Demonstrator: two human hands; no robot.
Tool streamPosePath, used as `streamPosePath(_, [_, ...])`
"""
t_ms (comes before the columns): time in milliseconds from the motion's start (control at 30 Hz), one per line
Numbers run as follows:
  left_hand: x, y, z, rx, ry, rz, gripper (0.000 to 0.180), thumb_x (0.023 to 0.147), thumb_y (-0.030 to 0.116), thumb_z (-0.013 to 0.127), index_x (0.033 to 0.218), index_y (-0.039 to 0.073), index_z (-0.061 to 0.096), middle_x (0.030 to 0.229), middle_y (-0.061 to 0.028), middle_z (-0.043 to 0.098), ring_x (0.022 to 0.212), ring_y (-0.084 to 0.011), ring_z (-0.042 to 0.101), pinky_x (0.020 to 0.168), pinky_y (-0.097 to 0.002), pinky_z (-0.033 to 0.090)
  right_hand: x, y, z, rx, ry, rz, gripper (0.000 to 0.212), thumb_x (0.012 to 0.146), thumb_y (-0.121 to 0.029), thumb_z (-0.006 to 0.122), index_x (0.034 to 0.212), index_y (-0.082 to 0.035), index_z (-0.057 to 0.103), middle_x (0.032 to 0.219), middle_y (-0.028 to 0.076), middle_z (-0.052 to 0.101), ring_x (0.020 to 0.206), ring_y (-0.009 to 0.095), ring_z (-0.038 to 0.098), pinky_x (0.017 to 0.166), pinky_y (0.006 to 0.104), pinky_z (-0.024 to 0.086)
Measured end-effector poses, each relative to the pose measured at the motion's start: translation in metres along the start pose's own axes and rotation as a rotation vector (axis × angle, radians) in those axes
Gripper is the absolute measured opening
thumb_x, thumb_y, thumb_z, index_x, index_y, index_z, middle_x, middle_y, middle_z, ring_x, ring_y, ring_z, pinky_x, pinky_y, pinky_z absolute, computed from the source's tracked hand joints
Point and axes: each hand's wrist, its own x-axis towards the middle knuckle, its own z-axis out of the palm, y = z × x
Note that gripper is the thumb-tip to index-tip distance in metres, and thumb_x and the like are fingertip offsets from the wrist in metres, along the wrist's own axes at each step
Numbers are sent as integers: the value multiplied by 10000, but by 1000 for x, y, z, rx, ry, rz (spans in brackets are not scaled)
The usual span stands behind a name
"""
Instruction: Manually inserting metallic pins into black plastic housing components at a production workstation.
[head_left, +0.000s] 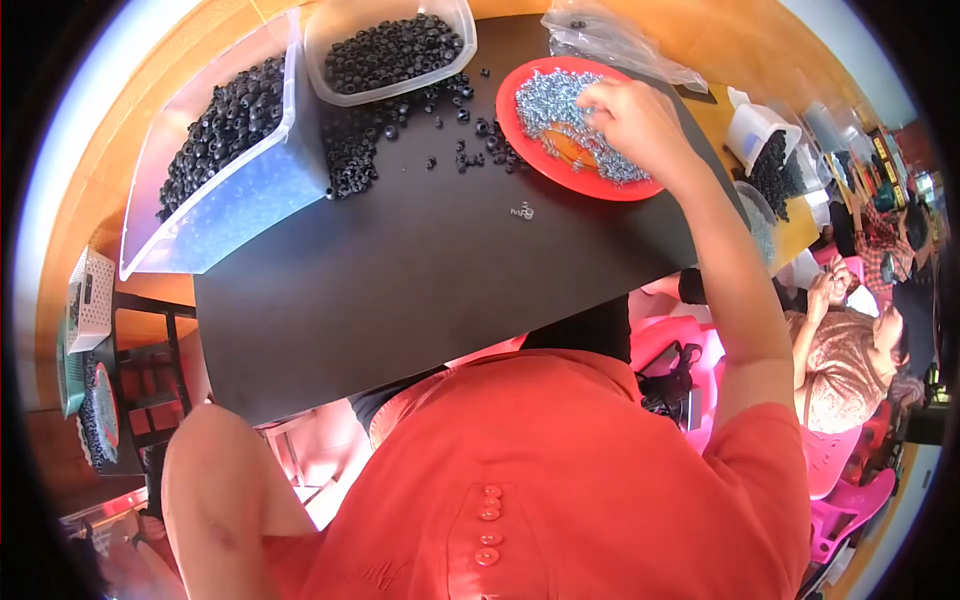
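Note:
My right hand reaches over a red plate at the far right of the dark table. Its fingers are bent together, with the tips down among many small silvery metal pieces that look like little springs. What the fingertips pinch, if anything, is too small to make out. A few similar metal pieces lie loose on the tabletop, nearer to me than the plate. My left arm is bent at the lower left, and its hand is out of the picture.
Two clear plastic tubs, a large one at the left and a smaller one at the back, hold black ring-like parts. More black parts are scattered on the table. A plastic bag lies behind the plate. Another person sits at the right.

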Motion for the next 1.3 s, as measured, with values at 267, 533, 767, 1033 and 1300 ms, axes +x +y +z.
streamPosePath(267, [-11,-11,-54,436,158,-242,299,911,76,574,1205,35,543,1143,-133,581,1060,-230,562,911,-335,451,43,-56,36,90,62,-474,167,753,-69,613,883,-95,716,892,63,682,894,271,625,778,450,442])
streamPosePath(533, [-25,-37,-85,887,343,-404,261,848,34,608,1107,38,578,1039,-111,598,963,-203,583,828,-324,472,71,-86,51,-216,-356,-458,154,656,41,553,748,-39,648,723,97,625,849,274,599,808,431,380])
streamPosePath(767, [-26,-58,-100,1331,504,-561,234,793,-2,638,1022,40,608,949,-91,612,877,-180,601,756,-314,491,47,-76,32,164,95,-445,81,827,-74,653,908,-70,654,892,58,652,898,213,608,824,363,428])
streamPosePath(1033, [-36,-97,-109,713,1612,-858,255,847,-50,650,1102,-45,651,976,-75,655,896,-143,610,827,-264,487,-39,-110,-17,765,166,-373,185,775,12,714,948,1,649,842,65,629,760,171,605,693,273,476])
streamPosePath(1300, [-81,-121,-137,339,1642,-675,251,912,38,644,1149,-42,627,1044,-124,674,901,-192,648,759,-303,491,-57,-113,-8,692,345,-437,318,742,84,688,1045,3,634,879,91,624,763,194,619,695,301,495])
